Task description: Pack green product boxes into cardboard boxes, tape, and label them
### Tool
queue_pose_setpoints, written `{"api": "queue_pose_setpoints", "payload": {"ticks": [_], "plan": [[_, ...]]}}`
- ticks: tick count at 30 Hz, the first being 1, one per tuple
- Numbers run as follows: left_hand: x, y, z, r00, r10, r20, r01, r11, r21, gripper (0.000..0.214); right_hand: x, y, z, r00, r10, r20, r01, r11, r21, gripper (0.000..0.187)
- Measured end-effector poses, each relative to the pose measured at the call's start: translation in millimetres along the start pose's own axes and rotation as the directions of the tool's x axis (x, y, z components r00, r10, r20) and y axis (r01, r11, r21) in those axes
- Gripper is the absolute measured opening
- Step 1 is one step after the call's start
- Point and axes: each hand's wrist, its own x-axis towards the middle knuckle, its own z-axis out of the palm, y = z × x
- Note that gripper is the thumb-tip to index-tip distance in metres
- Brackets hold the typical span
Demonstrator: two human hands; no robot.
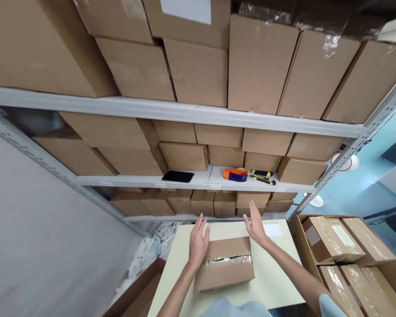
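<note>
A taped cardboard box (226, 276) lies on a pale yellow tabletop (277, 273) in front of me. Clear tape runs across its top, with a dark gap along the seam. My left hand (199, 243) is at the box's far left corner, fingers stretched out; whether it touches the cardboard I cannot tell. Beyond the far right corner, my right hand (255, 224) is held apart from the box with its fingers extended and nothing in it. A white label or paper (272, 230) lies on the tabletop to the right of that hand.
Ahead stands a metal rack (171, 110) packed with cardboard boxes. Its middle shelf holds a black phone (177, 176), an orange-and-blue item (236, 175) and yellow-black tools (264, 179). A large open carton (298, 246) with several taped boxes is at right; another open carton (141, 293) sits lower left.
</note>
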Motion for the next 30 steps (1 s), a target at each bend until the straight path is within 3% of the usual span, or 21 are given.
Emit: {"api": "queue_pose_setpoints", "payload": {"ticks": [2, 4, 6, 8, 10, 12, 16, 20, 23, 25, 26, 30], "plan": [[58.9, 44.1, 12.7, 0.995, 0.102, -0.009, -0.102, 0.994, -0.035, 0.057, 71.9, -33.4, -24.8, 0.989, -0.141, -0.043, 0.136, 0.986, -0.102, 0.076], [112.3, 90.6, 30.5, 0.977, 0.212, -0.006, -0.212, 0.976, -0.053, 0.065, 134.2, -67.8, -43.0, 0.979, -0.204, 0.002, 0.199, 0.951, -0.235, 0.069], [153.1, 129.1, 49.2, 0.954, 0.3, 0.013, -0.299, 0.952, -0.06, 0.066, 178.8, -96.4, -51.2, 0.978, -0.14, 0.151, 0.19, 0.899, -0.394, 0.067], [178.6, 153.1, 65.1, 0.942, 0.334, 0.043, -0.332, 0.942, -0.058, 0.063, 205.0, -115.0, -51.3, 0.962, 0.021, 0.271, 0.128, 0.844, -0.52, 0.063], [189.6, 162.2, 76.1, 0.944, 0.325, 0.057, -0.322, 0.945, -0.06, 0.06, 217.5, -123.4, -48.6, 0.937, 0.109, 0.332, 0.103, 0.821, -0.561, 0.058], [188.7, 160.3, 82.0, 0.958, 0.281, 0.057, -0.277, 0.959, -0.069, 0.057, 223.0, -125.1, -48.2, 0.926, 0.124, 0.357, 0.102, 0.828, -0.551, 0.054], [162.4, 140.7, 81.4, 0.988, 0.143, 0.049, -0.139, 0.986, -0.09, 0.051, 224.1, -119.9, -57.8, 0.923, 0.125, 0.364, 0.086, 0.855, -0.512, 0.054], [105.5, 116.2, 68.1, 0.997, 0.058, 0.046, -0.05, 0.987, -0.156, 0.043, 185.8, -98.3, -55.7, 0.937, 0.08, 0.34, 0.065, 0.917, -0.394, 0.052], [42.8, 106.6, 51.0, 0.999, 0.013, 0.039, 0.001, 0.947, -0.322, 0.038, 112.3, -72.7, -35.8, 0.964, -0.02, 0.266, -0.007, 0.995, 0.1, 0.045], [0.7, 108.3, 37.5, 0.998, -0.013, 0.057, 0.033, 0.928, -0.37, 0.036, 51.2, -61.1, -21.9, 0.977, -0.023, 0.21, -0.079, 0.883, 0.464, 0.046], [-17.6, 110.7, 30.6, 0.997, -0.025, 0.078, 0.052, 0.928, -0.368, 0.034, 21.7, -58.6, -16.8, 0.978, -0.003, 0.208, -0.118, 0.817, 0.564, 0.05], [-66.8, 116.8, 7.8, 0.984, -0.065, 0.167, 0.114, 0.946, -0.304, 0.03, -61.1, -67.0, -9.1, 0.958, 0.118, 0.26, -0.266, 0.697, 0.666, 0.067]]}}
